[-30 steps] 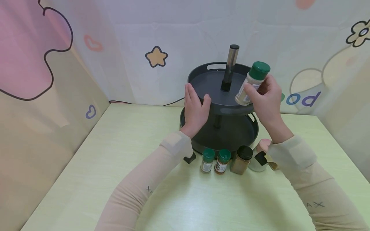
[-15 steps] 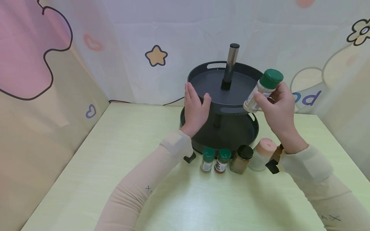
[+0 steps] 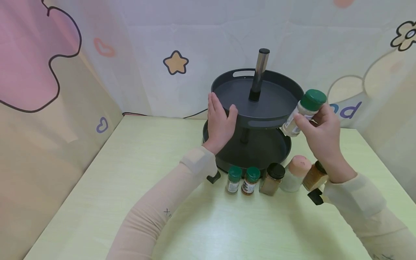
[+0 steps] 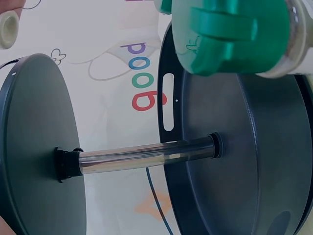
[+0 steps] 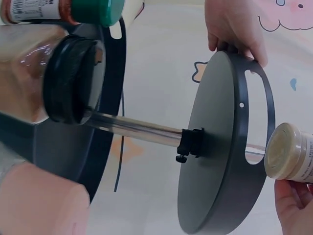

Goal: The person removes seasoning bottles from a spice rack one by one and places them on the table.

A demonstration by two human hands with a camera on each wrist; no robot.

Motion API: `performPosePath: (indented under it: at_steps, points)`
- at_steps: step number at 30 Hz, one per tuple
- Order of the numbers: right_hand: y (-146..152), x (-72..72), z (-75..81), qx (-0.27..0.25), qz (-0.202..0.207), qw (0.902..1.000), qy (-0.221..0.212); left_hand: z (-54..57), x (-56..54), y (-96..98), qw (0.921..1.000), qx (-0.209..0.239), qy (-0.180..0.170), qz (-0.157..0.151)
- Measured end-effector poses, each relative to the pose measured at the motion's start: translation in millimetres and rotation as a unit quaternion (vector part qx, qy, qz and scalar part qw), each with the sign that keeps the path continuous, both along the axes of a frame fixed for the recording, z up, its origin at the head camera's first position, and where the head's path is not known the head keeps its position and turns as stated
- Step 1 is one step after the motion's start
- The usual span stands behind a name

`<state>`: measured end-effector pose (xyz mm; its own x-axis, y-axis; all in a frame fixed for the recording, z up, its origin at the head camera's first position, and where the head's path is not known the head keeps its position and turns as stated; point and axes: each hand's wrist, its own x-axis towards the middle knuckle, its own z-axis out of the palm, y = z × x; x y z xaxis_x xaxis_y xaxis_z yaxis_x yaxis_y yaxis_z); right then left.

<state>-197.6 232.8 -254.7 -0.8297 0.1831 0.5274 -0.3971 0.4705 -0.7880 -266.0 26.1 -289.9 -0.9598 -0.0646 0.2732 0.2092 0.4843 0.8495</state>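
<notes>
My left hand (image 3: 220,124) rests with straight fingers against the left rim of the upper black round tray (image 3: 276,101); in the right wrist view its fingers touch the tray's edge. My right hand (image 3: 327,137) holds a spice jar (image 3: 294,122) with a green lid, fingers and thumb around it. The jar leans, its lid up and to the right, just off the upper tray's right front edge. Its pale bottom faces the tray in the right wrist view. Below, the lower tray (image 3: 253,155) is joined by a metal pole (image 4: 146,154).
In front of the lower tray stand two small green-lidded jars (image 3: 233,186), a black-lidded square jar (image 3: 271,183), a pink-lidded jar (image 3: 290,180) and a jar with amber contents (image 3: 313,177), partly behind my right wrist. A patterned cloth (image 3: 146,65) hangs behind the table (image 3: 146,141).
My right hand has carried the green-lidded spice jar right and down, from over the upper tray to beyond its edge. My left hand stays on the rim.
</notes>
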Motion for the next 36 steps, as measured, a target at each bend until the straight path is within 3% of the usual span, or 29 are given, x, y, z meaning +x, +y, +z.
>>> performPosePath:
  at_steps: [13, 36]
  points:
    - [19, 1.9, -17.4, 0.010, -0.021, 0.9996, -0.016, -0.3, -1.0, 0.6, 1.0000, -0.003, 0.004, 0.001]
    - [59, 6.1, -52.5, 0.032, -0.081, 0.9910, -0.101, 0.2, 0.4, 0.3, 0.9999, -0.009, 0.005, 0.004]
